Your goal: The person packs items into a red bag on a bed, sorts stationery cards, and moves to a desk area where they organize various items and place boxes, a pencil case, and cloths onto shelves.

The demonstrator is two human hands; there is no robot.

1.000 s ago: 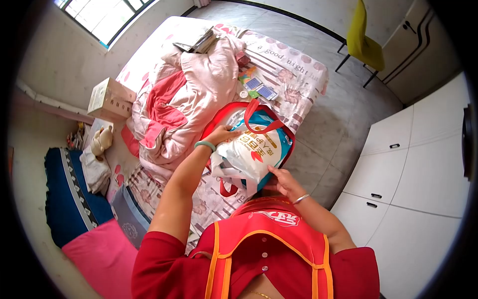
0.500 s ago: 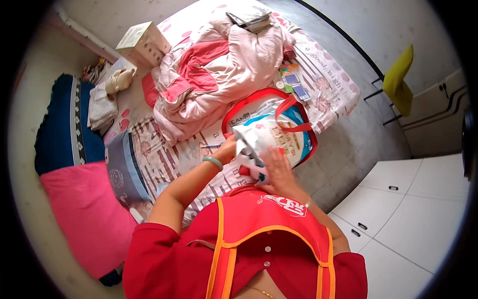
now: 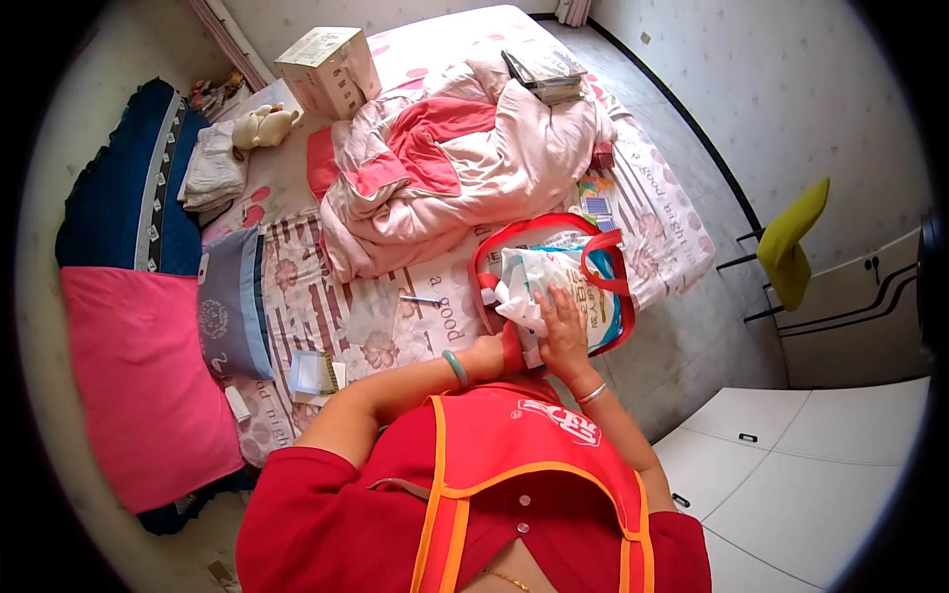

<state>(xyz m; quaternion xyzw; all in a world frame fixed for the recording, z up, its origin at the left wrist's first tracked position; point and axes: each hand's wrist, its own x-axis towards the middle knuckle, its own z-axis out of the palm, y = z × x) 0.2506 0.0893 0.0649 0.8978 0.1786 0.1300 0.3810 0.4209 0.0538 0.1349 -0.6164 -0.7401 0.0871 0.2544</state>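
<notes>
1 printed box (image 3: 331,74) sits beside the quilt (image 3: 465,203) (pink, rumpled); 1 yellow-green chair (image 3: 794,242) stands well apart.

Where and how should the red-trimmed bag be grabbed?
Probably by the red handle on the right side of the bag, from above and the right: its strap arches into an open loop over the white package. The right hand is nearby, on the package.

We look through one camera worn on the head, facing forward and steeply down. The red apron (image 3: 539,437) fills the bottom middle, very close to us; the left hand (image 3: 485,358) and right hand (image 3: 563,338) lie a little farther off, just below the frame's centre, and the bed (image 3: 381,348) stretches away toward the top. Our lens takes in a wide sweep, with dark curves bounding left and right.
</notes>
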